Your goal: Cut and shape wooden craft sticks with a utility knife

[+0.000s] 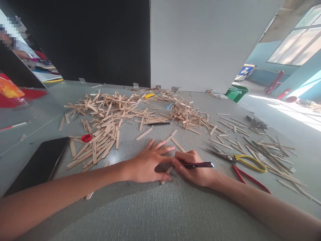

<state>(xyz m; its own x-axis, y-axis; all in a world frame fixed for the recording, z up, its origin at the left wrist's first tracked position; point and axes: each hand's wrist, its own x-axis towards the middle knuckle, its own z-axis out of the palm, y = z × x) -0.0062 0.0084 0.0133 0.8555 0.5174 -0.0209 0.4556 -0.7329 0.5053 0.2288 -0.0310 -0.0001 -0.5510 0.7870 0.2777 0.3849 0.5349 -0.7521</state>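
My right hand (194, 169) is closed round a dark pen (200, 165), its tip end pointing left toward a small wooden craft stick (169, 171). That stick lies on the grey table (160, 214), between my two hands. My left hand (147, 162) rests palm down with fingers spread; its thumb presses on the lower part of the stick and the index finger reaches to its upper end. The pen's tip is hidden behind my right fingers. More loose craft sticks (178, 144) lie just beyond my hands.
A large heap of craft sticks (107, 124) spreads across the far table. Scissors (233, 159) with one yellow and one red handle lie at right, near thin wood strips (271, 154). A dark phone (40, 164), a red ring (86, 138) and a yellow item (149, 95) are also there. Panels (213, 47) stand behind.
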